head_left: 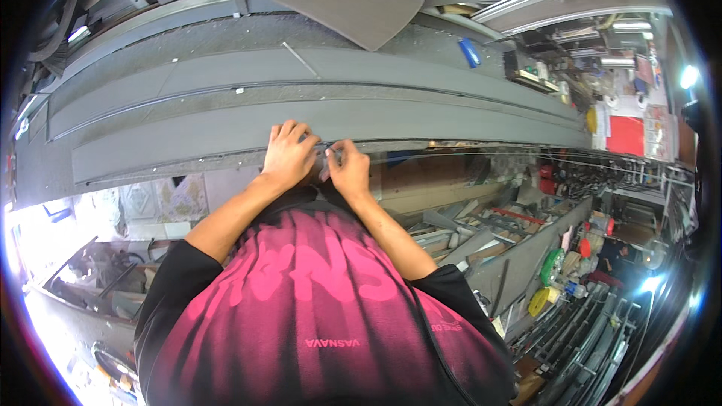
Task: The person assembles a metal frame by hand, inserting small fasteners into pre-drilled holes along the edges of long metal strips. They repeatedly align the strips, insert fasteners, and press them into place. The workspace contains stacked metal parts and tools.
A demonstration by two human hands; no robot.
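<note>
Head view: close finger work at a grey panel's [444, 119] edge

From where I stand, the left hand [290, 155] and right hand [349, 171] nearly meet at the panel's near edge, in front of the chest. Fingers curl about a small dark piece [324, 146] between them; which hand grips it, I can't tell. I'd steady the left against the panel and make small, even moves with the right.

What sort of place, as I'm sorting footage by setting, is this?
Likely a metal-fabrication workshop: a long grey panel, a heap of offcuts, and stacked metal-looking bars suggest it.
</note>
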